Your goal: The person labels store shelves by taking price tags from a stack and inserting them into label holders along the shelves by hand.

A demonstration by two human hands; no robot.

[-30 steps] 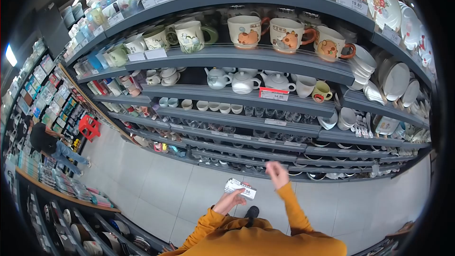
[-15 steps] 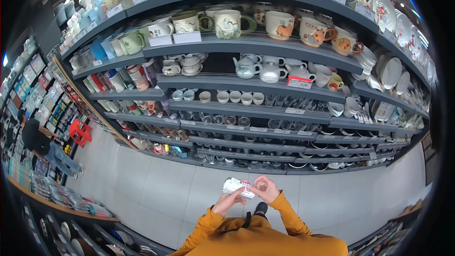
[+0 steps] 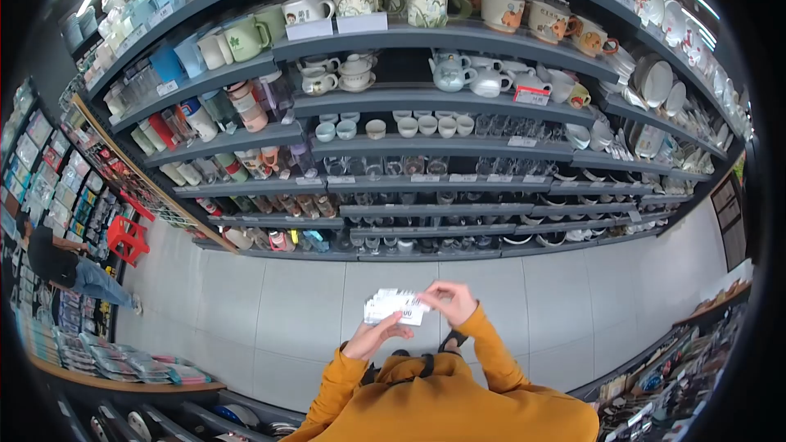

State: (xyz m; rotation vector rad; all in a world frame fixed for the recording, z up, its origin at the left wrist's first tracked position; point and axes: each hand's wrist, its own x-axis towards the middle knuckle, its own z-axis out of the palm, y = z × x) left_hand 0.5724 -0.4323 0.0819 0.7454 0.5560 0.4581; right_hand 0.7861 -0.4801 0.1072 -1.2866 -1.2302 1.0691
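1. The shelf rack [image 3: 393, 103] is the landmark here; left and right are as the wearer faces it. On its upper boards stand printed mugs [image 3: 426, 6], with teapots [image 3: 490, 78] one level below and small white bowls [image 3: 427, 125] under those.
2. At the rack's right end are upright plates [image 3: 657, 82]; toward its left end, tumblers and bottles crowd the boards.
3. Beyond the rack's left end stand a red stool [image 3: 127, 239] and, beside it, another person [image 3: 51, 254] in a dark top and jeans.
4. Across from the rack, at lower left, a wood-edged display [image 3: 123, 381] bears flat packets; more stocked shelving sits at lower right.
5. Pale tiled floor [image 3: 311, 295] lies open along the rack's foot, bounded by these displays. The wearer's feet are on it.
6. The price cards [image 3: 389, 309] are in front of the rack's lower middle, well apart from it, in both hands. The left hand [image 3: 377, 337] clamps their near edge, thumb on top; the right hand [image 3: 454, 303] touches their right end, fingertips together.
7. Slightly fanned, the cards face up, long axis roughly parallel to the rack.
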